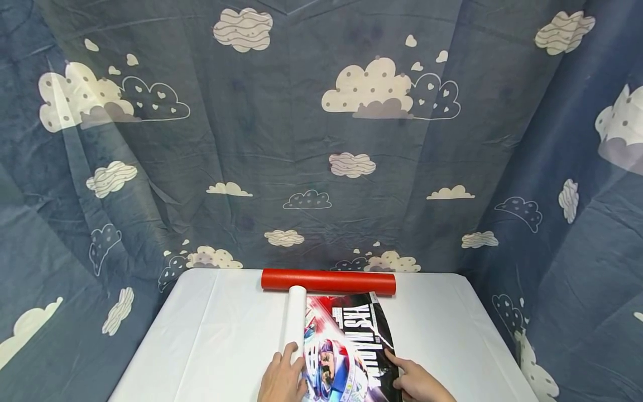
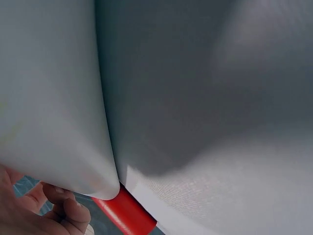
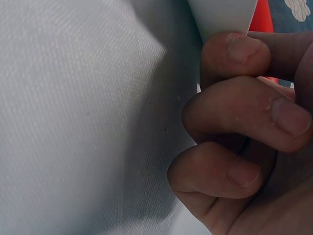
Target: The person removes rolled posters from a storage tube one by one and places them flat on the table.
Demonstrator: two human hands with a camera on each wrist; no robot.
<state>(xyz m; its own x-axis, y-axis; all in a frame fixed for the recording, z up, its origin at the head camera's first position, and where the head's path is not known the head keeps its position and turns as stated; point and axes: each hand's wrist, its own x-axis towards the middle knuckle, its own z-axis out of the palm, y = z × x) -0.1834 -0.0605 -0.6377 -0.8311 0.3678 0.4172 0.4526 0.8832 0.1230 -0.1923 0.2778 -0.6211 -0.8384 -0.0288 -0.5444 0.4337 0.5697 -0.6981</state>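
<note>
A glossy poster (image 1: 346,346) with a racing-helmet picture and large white lettering lies partly unrolled on the white table. Its left side is still a white roll (image 1: 295,315), pale grey in the left wrist view. My left hand (image 1: 282,375) holds this roll near its front part, fingers bent over it. At the poster's black right edge, my right hand (image 1: 419,379) pinches the sheet. The right wrist view shows that hand's curled fingers (image 3: 244,110) under the edge of the sheet, whose white back (image 3: 225,17) is visible. The poster's near end runs out of the head view.
A red tube (image 1: 329,282) lies crosswise at the back of the white table (image 1: 211,335), just beyond the poster's far end. Dark blue curtains (image 1: 281,139) with cloud prints hang behind the table and on both sides.
</note>
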